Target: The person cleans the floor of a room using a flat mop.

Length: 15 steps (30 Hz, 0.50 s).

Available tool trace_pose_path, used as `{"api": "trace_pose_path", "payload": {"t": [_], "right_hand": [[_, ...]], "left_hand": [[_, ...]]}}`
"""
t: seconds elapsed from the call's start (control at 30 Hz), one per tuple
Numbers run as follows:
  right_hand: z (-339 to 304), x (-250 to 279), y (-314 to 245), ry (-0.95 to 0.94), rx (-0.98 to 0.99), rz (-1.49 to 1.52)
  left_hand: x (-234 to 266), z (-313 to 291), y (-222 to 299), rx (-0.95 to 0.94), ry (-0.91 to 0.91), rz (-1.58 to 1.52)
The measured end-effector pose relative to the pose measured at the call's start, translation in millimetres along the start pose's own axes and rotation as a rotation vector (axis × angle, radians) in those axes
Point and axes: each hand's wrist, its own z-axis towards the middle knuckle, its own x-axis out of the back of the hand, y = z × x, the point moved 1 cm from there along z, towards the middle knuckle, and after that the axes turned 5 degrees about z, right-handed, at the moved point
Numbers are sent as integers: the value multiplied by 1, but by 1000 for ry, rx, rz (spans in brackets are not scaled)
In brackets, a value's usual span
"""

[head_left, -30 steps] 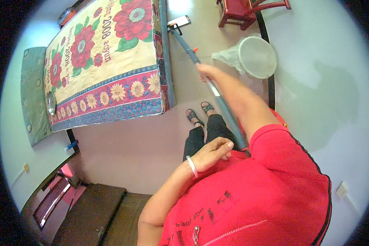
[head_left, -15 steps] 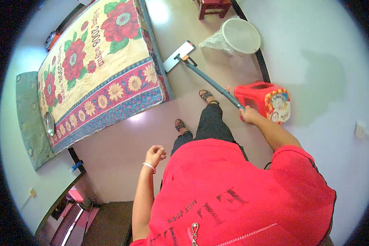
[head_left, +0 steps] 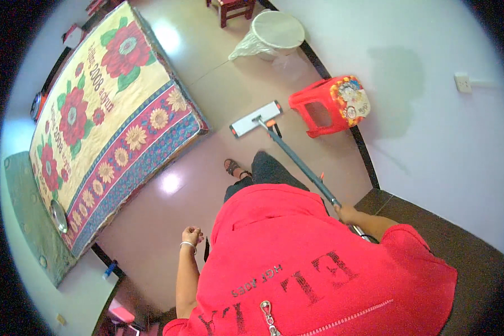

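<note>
A flat mop (head_left: pixel 299 159) with a long dark-grey pole slants across the floor in front of me. My right hand (head_left: pixel 349 214) is wrapped round the upper part of its pole, beside my red shirt. The mop's white, rectangular head (head_left: pixel 242 126) lies flat on the floor between the bed corner and a red plastic stool (head_left: pixel 321 113). My left hand (head_left: pixel 192 235), with a white bracelet at the wrist, hangs at my left side. Its fingers are curled in with nothing visible in them, and it touches nothing.
At left stands a bed (head_left: pixel 115 106) with a flowered cover; a round metal dish (head_left: pixel 59 217) lies near its edge. A bin with a pale liner (head_left: pixel 277 31) and a dark-red wooden stool (head_left: pixel 231 11) stand farther off. The wall (head_left: pixel 425 67) borders the right side.
The mop head has been drawn back toward me, away from the bin, and now lies beside the red stool. My right hand has come closer to my body. The view has shifted.
</note>
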Motion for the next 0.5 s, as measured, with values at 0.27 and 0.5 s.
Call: {"api": "trace_pose_path", "payload": {"t": [0.27, 0.5], "right_hand": [[-29, -23, -39, 13, -109, 343], [43, -49, -89, 231, 183, 340]], "left_hand": [[-23, -2, 44, -199, -83, 110], [-30, 13, 43, -337, -112, 297]]}}
